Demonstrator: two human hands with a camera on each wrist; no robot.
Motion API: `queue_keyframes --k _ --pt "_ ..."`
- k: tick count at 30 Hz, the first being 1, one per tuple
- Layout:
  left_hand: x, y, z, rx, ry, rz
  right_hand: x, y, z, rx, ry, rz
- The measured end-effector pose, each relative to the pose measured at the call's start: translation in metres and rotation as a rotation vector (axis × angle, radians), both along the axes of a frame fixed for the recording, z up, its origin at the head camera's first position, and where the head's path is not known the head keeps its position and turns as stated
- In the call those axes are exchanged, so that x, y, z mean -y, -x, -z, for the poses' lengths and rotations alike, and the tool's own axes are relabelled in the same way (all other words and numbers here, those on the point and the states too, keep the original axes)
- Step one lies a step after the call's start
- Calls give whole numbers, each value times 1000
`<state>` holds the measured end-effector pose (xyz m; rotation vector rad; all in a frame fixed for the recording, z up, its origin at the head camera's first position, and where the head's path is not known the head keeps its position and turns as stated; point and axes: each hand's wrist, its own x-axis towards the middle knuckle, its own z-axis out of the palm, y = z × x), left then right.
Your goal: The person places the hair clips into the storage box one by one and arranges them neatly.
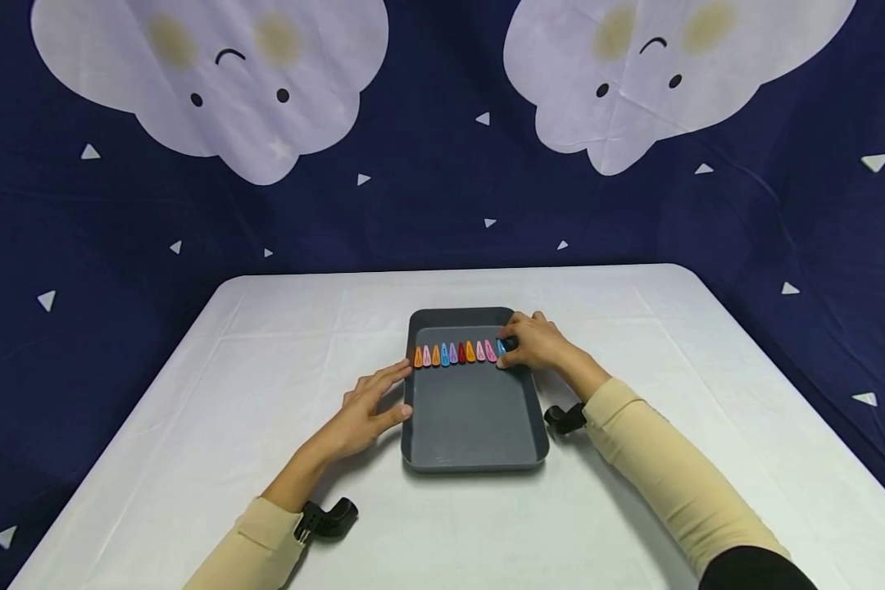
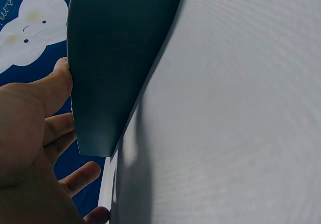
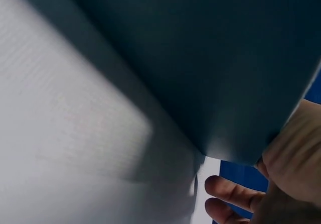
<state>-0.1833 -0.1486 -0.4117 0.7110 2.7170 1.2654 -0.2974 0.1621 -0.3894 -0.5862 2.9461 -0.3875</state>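
A row of several colourful snap hair clips in orange, pink, blue, purple and red stands side by side across the upper part of a grey rectangular tray. At the row's right end, my right hand reaches over the tray's right rim and pinches a blue hair clip between thumb and fingers, which partly cover it. My left hand lies along the tray's left side, its fingers loosely extended and fingertips at the rim. Both wrist views show the tray's outer wall beside the hand; the clips are hidden there.
The tray stands on a table with a white cloth. Behind it hangs a dark blue curtain printed with clouds and small white triangles. Black wrist-worn devices sit near each sleeve cuff.
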Motion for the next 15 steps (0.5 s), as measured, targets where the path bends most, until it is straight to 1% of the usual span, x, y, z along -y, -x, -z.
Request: queue_keyframes --k 5,9,15 --pt "0 -1 -1 6 0 1 -1 0 2 -20 21 -6" --pt "0 -1 -2 0 6 2 -3 -2 3 -52 66 -21" --pt "1 -1 -4 -15 16 4 -12 -10 -2 -81 219 -35"
